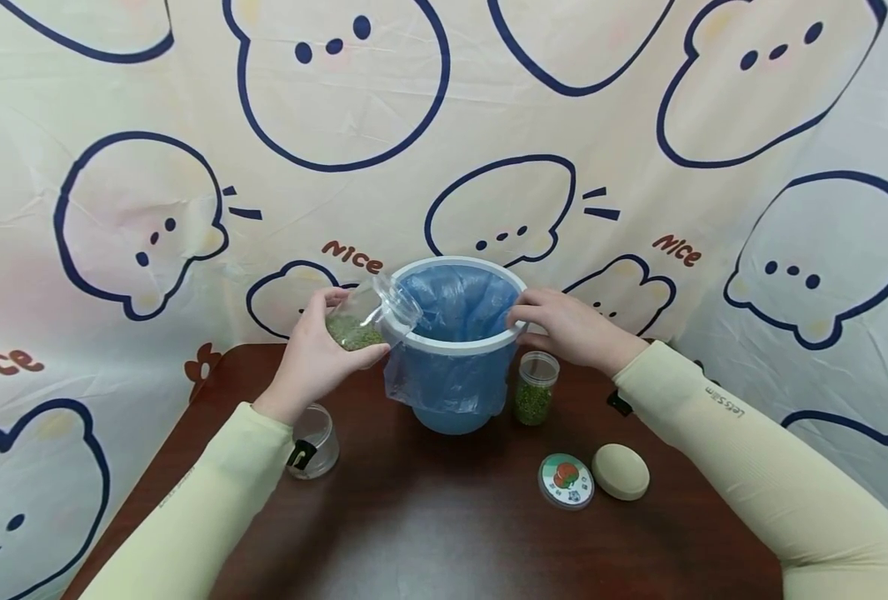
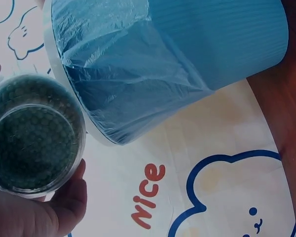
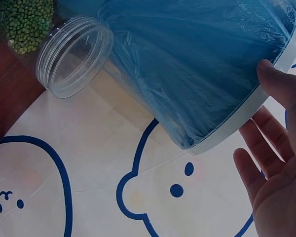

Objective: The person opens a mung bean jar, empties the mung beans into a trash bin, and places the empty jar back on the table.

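My left hand grips a clear plastic jar tilted toward the bin, its mouth at the left rim. Small green beans lie in the jar's lower part, seen through its base in the left wrist view. A blue bin with a white rim stands upright, lined with a blue plastic bag folded over the rim. My right hand holds the rim on the right side, with the thumb on the outer side of the bag and the fingers across the rim.
Right of the bin stands an uncapped clear jar partly filled with green grains. An upright clear jar is below my left wrist. A round lid with a tomato picture and a beige oval object lie on the brown table. A patterned cloth hangs behind.
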`<state>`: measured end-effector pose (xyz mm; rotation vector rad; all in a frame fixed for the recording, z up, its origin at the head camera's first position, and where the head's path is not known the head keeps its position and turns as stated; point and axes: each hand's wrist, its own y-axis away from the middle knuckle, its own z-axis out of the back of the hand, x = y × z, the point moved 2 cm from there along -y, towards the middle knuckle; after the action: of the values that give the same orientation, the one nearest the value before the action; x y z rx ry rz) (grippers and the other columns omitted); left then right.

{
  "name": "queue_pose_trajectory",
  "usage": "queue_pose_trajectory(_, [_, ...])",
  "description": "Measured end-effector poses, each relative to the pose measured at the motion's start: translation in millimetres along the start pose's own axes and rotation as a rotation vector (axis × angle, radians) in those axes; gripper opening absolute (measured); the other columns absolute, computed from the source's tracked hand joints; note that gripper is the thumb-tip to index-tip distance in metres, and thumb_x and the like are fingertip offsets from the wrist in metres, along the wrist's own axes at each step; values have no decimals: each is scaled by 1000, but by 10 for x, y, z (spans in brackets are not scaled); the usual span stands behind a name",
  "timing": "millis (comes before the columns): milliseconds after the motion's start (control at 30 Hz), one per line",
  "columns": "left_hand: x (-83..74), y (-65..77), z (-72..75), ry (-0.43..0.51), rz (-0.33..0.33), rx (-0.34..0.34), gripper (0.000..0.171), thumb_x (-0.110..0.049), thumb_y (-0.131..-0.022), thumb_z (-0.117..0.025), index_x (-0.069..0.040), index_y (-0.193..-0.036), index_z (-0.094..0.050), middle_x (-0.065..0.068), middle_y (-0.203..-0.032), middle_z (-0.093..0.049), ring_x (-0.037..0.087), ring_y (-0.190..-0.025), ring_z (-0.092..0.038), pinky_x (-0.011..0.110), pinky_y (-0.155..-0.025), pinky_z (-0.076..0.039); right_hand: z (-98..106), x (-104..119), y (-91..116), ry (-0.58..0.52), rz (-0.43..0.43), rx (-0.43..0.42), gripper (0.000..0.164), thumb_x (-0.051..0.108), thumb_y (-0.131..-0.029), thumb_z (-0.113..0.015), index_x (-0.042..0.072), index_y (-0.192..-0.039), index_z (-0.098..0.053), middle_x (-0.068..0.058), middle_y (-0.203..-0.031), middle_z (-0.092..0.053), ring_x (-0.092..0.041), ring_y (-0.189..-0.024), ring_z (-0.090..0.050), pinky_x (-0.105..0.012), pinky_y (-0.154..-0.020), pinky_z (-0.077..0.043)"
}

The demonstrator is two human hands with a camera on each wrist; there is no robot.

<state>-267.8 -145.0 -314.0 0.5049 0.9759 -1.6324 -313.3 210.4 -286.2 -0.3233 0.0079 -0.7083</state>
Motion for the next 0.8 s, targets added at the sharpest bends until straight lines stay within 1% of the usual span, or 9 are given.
queue_pose_trajectory(100, [-9,-20,17,14,13,4,98,-43,-78,-90,-13,-150,-32,15,-152,-43,38,-132,-47,62,-106,-47,3,2,4,-5,-9,4,24,14,-90,-81,23,-110,-71,-2,-116,-66,-20,-106,-61,-40,-92,-58])
queue_pose_trajectory(300, [-14,-64,27,32,-13,1,95,-41,-78,-90,-12,-148,-32,16,-149,-44,38,-130,-48,61,-106,-47,15,15,15,-12,-14,2,24,14,-90,-80,22,-111,-71,-2,-116,-66,-20,-107,-61,-40,-93,-58])
queue_pose_trajectory(500, [11,-127,20,25,-34,-26,95,-41,-78,-90,-10,-148,-35,16,-149,-45,37,-130,-48,60,-108,-44,-3,9,9,-4,-6,-4,25,13,-90,-80,22,-111,-71,-3,-116,-66,-21,-106,-61,-41,-93,-58])
queue_pose_trajectory(667, [8,-169,25,21,-49,-46,95,-41,-78,-90,-9,-148,-35,17,-147,-47,36,-128,-49,59,-107,-43,-10,0,12,-6,-9,-5,25,14,-90,-80,22,-112,-71,-3,-117,-66,-21,-107,-61,-41,-93,-58])
queue_pose_trajectory(800, [-8,-197,29,12,-47,-51,94,-41,-79,-89,-9,-149,-34,18,-145,-48,37,-127,-49,59,-106,-43,-8,3,13,-9,-13,-6,25,13,-90,-80,22,-112,-71,-3,-117,-66,-21,-107,-61,-41,-93,-58])
